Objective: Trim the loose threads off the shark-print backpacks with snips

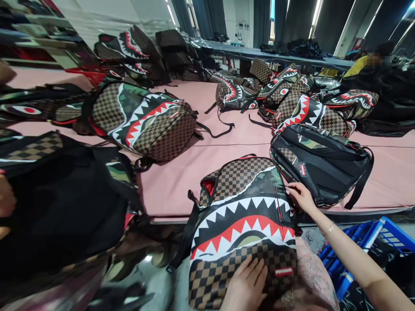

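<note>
A checkered backpack point(241, 233) with a red, white and black shark-mouth print rests against the table's front edge, its front panel facing me. My left hand point(248, 283) lies flat on the lower checkered part, fingers stretched out, beside a small red label point(283, 272). At the bag's upper right side, the fingers of my right hand point(301, 196) are closed on the edge near the side zipper; whether they hold a zipper pull is too small to tell. Behind that hand another backpack point(320, 166) lies with its black padded back and straps upward.
The pink table point(168, 194) bears several more shark-print backpacks point(145, 121). On the left, a co-worker's hand point(6, 203) is by a large black-backed bag point(68, 203). A blue crate point(366, 246) stands low at right. Another person in dark clothing point(389, 95) is at far right.
</note>
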Available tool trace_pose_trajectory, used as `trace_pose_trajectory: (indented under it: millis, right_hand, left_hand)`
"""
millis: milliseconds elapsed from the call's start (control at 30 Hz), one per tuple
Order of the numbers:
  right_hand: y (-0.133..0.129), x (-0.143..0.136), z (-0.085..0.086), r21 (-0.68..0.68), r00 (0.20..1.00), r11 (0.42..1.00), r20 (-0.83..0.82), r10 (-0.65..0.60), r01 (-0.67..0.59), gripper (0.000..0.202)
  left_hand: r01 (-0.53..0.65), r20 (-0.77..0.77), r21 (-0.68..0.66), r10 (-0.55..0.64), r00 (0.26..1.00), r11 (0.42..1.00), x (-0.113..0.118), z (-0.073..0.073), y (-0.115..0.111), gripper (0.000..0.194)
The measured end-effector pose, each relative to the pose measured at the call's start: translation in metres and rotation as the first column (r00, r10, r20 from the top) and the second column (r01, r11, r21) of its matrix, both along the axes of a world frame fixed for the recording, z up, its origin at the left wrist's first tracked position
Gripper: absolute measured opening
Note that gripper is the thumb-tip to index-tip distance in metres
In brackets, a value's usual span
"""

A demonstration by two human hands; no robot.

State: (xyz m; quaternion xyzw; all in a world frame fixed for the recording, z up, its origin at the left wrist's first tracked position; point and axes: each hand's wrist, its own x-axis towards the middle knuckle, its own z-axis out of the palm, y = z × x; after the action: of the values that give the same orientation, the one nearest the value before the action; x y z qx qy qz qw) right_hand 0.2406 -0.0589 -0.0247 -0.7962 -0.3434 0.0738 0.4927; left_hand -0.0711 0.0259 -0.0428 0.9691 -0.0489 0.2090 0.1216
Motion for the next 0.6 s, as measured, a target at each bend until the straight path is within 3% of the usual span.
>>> trace_pose_trajectory:
  millis: [100, 233, 367, 600]
  right_hand:
    - [0.03, 0.023, -0.012, -0.014, 0.992, 0.994, 0.063, -0.107, 0.108, 0.022]
    - [0.055, 0.04, -0.023, -0.049, 0.984, 0.99, 0.125, -0.126, 0.133, 0.017]
    - [0.064, 0.049, -0.024, -0.083, 0.981, 0.992, 0.178, -0.075, 0.091, 0.015]
    - [0.067, 0.052, -0.022, -0.097, 0.977, 0.995, 0.214, 0.007, 0.015, 0.012]
  left_hand:
    - [0.032, -0.123, 0.011, -0.03, 0.992, 0.999, 0.004, 0.005, 0.006, 0.046]
    - [0.103, 0.013, 0.107, -0.104, 0.994, 0.989, 0.007, -0.007, 0.014, 0.048]
    - [0.068, 0.11, 0.197, -0.091, 0.99, 0.978, 0.004, -0.021, 0.017, 0.041]
    - [0.029, 0.116, 0.201, -0.053, 0.992, 0.979, 0.006, -0.013, 0.017, 0.035]
